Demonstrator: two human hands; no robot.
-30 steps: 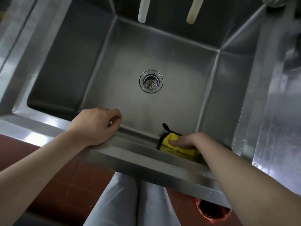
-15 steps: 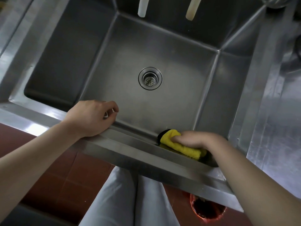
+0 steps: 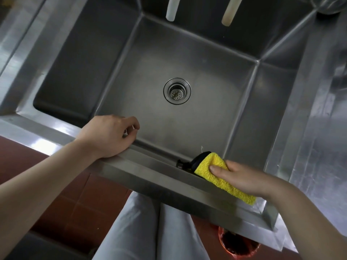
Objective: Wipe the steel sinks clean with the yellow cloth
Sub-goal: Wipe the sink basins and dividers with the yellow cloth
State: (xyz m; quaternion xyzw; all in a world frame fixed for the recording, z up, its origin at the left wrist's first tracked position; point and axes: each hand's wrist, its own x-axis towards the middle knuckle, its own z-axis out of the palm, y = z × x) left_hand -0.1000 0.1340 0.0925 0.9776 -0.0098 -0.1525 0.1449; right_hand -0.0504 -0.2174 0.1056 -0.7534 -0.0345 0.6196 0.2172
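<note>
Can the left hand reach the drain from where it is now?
Probably yes: the left hand rests on the front rim, nothing lies between it and the drain, though the basin looks deep.

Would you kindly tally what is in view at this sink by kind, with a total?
Hands: 2, left hand resting on the front rim, right hand pressing the cloth
Yellow cloth: 1
Steel sink: 1
Drain strainer: 1
Pale spouts: 2, left spout, right spout
Total: 7
</note>
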